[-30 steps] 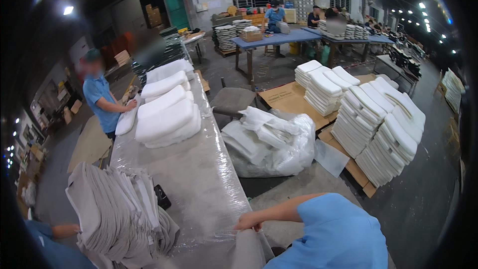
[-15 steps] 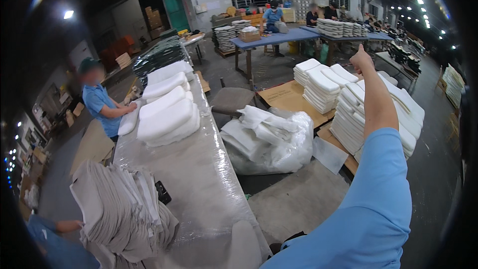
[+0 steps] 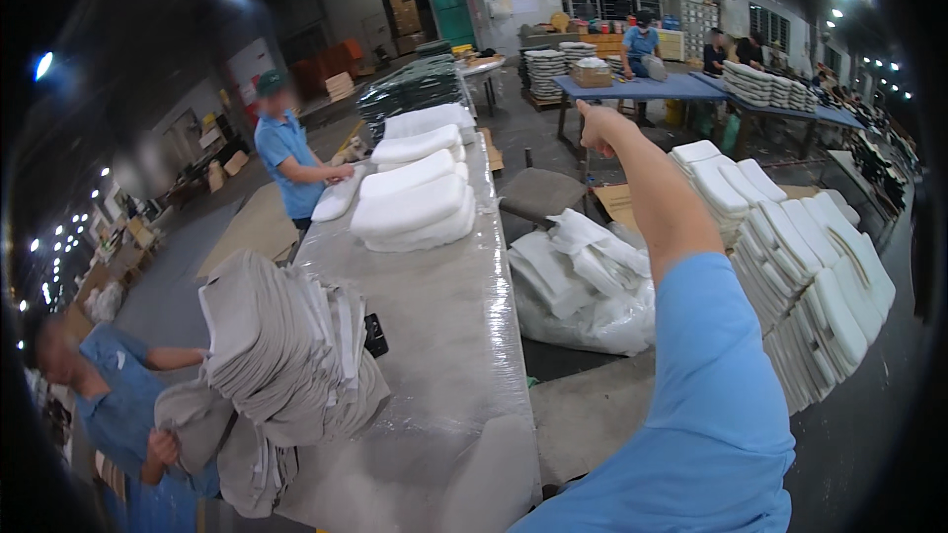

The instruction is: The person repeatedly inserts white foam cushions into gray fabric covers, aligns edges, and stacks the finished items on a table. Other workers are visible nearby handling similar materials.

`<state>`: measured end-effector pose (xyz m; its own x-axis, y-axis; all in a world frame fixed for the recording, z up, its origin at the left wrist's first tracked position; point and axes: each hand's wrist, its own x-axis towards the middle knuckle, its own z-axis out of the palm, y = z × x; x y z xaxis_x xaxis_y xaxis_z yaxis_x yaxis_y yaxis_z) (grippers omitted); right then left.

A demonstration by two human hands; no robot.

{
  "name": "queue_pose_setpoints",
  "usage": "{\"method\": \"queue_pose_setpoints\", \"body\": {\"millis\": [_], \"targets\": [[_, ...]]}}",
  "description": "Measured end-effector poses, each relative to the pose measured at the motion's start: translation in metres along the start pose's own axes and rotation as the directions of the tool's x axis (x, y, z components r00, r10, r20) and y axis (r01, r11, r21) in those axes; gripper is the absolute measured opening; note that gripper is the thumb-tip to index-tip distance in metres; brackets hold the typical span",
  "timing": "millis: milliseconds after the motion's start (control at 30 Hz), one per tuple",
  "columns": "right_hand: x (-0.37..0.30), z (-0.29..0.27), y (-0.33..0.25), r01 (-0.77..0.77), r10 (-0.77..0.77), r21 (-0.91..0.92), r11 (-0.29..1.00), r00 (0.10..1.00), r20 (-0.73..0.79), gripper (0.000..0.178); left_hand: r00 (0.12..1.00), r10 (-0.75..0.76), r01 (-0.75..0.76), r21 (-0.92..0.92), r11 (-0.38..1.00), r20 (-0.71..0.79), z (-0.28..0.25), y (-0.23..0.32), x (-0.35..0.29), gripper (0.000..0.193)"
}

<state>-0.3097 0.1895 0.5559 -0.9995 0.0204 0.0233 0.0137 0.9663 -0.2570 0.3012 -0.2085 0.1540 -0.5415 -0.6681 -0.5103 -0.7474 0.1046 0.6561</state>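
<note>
My right arm, in a light-blue sleeve, reaches forward and up with the elbow nearly straight. At its end my right hand (image 3: pixel 604 128) is in the air with the index finger stretched out toward the far tables and the other fingers partly bent; it holds nothing and touches nothing. Below and right of the arm stand stacks of white padded cushions (image 3: pixel 805 257). A clear plastic bag (image 3: pixel 583 311) with white foam-like pieces sits on the floor left of the forearm. My left hand is out of view.
A long plastic-wrapped table (image 3: pixel 425 336) bears grey fabric pieces (image 3: pixel 281 345), a black phone-like object (image 3: pixel 375 335) and white cushions (image 3: pixel 415 202). A co-worker (image 3: pixel 286 153) touches a cushion across it; another person (image 3: pixel 123 395) holds grey fabric. A chair (image 3: pixel 541 194) stands beside the table.
My view has turned left, so the table and co-workers sit further right in it. My pointing hand has swung left, from above the cushion stacks toward the blue table.
</note>
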Motion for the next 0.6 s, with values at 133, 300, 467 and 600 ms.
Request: {"method": "queue_pose_setpoints", "body": {"millis": [133, 300, 467, 600], "targets": [[-0.014, 0.084, -0.027, 0.297, -0.285, -0.055, 0.953, 0.945, 0.158, 0.048, 0.998, -0.042, 0.040, -0.040, 0.998, -0.050, -0.001, -0.013, -0.016, 0.075], [-0.123, 0.296, -0.079, 0.407, -0.283, 0.145, 0.902, 0.305, 0.909, 0.074, 0.975, -0.152, 0.134, -0.119, 0.984, -0.160, -0.012, -0.044, -0.052, 0.075], [-0.245, 0.417, -0.056, 0.139, 0.070, -0.073, 0.988, 0.024, 0.997, 0.108, 0.965, -0.220, 0.188, -0.210, 0.959, -0.144, -0.003, -0.076, -0.074, 0.075], [-0.243, 0.413, -0.067, 0.069, 0.077, -0.072, 0.995, -0.076, 0.994, 0.080, 0.966, -0.236, 0.202, -0.263, 0.944, -0.103, 0.017, -0.086, -0.084, 0.075]]}}
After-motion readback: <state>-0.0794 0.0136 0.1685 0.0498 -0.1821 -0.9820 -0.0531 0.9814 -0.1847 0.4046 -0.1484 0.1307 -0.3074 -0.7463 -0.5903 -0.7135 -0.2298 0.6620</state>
